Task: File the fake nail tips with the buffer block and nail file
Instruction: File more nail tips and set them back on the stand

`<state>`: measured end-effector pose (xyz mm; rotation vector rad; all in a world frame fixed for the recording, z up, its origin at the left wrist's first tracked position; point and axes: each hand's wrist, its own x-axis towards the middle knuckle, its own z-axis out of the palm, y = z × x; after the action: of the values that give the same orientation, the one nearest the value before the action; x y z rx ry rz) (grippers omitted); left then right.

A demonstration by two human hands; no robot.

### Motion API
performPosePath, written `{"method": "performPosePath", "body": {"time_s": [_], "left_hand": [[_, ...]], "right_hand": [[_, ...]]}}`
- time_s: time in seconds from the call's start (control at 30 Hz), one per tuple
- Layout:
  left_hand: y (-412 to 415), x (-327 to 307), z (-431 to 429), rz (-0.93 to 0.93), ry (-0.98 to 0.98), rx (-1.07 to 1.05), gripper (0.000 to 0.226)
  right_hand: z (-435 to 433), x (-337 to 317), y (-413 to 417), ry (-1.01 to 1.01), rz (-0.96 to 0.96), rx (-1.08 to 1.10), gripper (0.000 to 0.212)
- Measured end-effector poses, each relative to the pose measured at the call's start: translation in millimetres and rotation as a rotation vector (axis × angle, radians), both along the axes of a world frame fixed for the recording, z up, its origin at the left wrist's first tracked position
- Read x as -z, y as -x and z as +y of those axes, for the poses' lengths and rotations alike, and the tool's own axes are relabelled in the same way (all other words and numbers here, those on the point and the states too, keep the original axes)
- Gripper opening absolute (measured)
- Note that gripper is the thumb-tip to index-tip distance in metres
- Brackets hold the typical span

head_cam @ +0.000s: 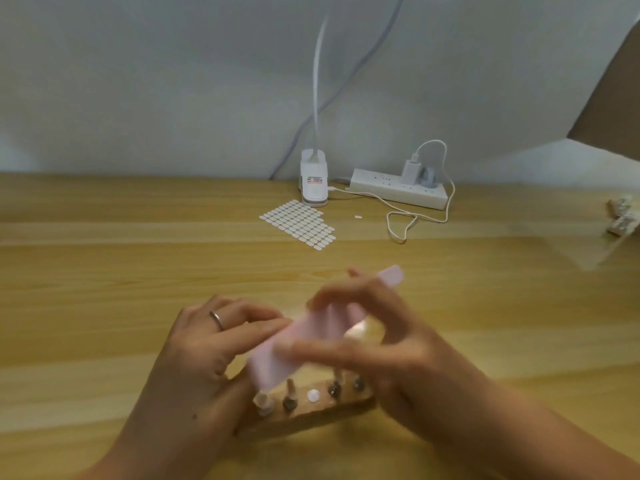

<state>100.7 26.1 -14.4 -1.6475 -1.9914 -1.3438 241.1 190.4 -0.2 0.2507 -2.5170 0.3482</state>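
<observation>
Wide pale wooden tabletop (104, 271), and everything is placed from the small wooden peg holder (311, 415) at its near edge. Right hand (391, 344), blurred, just above the holder, fingers on top and thumb beneath, clasping the long pink buffer block (311, 336). The block slants over the holder's pegs, its low end at the holder's left. Left hand (204, 344) sits beside the holder's left end, fingertips meeting the block; what it grips, I cannot tell. Far behind the holder, a white power strip (381, 190) and a white clip lamp base (313, 183). Nearer than those, a sheet of white oval stickers (299, 223). Clear fake nail tips (263, 400) stand on the holder's pegs. There's a silver ring (216, 320) on the left hand.
</observation>
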Motion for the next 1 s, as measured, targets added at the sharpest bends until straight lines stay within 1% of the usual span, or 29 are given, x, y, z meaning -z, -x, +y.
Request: {"method": "performPosePath", "body": {"time_s": [0.07, 0.17, 0.27, 0.37, 0.47, 0.6, 0.7, 0.8, 0.83, 0.9, 0.93, 1.0], "left_hand": [[-1, -2, 0, 0.014, 0.010, 0.008, 0.038], [-1, -2, -1, -0.013, 0.028, -0.007, 0.028], [-3, -2, -3, -0.030, 0.049, 0.007, 0.027], [-3, -4, -4, -0.035, 0.058, -0.003, 0.023], [-5, -6, -5, -0.044, 0.071, -0.003, 0.028], [-4, -6, -5, -0.042, 0.059, -0.010, 0.023], [-5, -6, -5, -0.052, 0.063, 0.004, 0.031], [-4, -5, -4, -0.107, 0.043, -0.001, 0.024], [-4, -5, -5, -0.121, 0.039, 0.007, 0.025], [-6, -5, -4, -0.134, 0.036, 0.029, 0.027], [-7, -5, -4, -0.151, 0.027, 0.033, 0.023], [-8, -7, -4, -0.206, -0.009, 0.023, 0.012]], "right_hand": [[0, 0, -1, -0.008, 0.005, -0.035, 0.045], [3, -2, -2, 0.028, 0.022, 0.030, 0.050], [2, 1, -3, 0.010, 0.002, -0.026, 0.046], [2, -1, -2, 0.028, 0.018, 0.023, 0.053], [0, 2, -2, 0.011, -0.006, -0.039, 0.060], [3, 1, -1, 0.001, 0.057, 0.034, 0.059], [-2, 3, 1, 0.001, 0.053, -0.064, 0.050], [5, 2, 1, 0.033, 0.084, 0.000, 0.065], [5, 3, 2, 0.034, 0.086, -0.009, 0.066], [1, 7, 3, 0.020, 0.067, -0.064, 0.060], [5, 6, 3, 0.018, 0.061, -0.064, 0.056], [22, 2, 2, 0.022, 0.078, 0.034, 0.050]]}}
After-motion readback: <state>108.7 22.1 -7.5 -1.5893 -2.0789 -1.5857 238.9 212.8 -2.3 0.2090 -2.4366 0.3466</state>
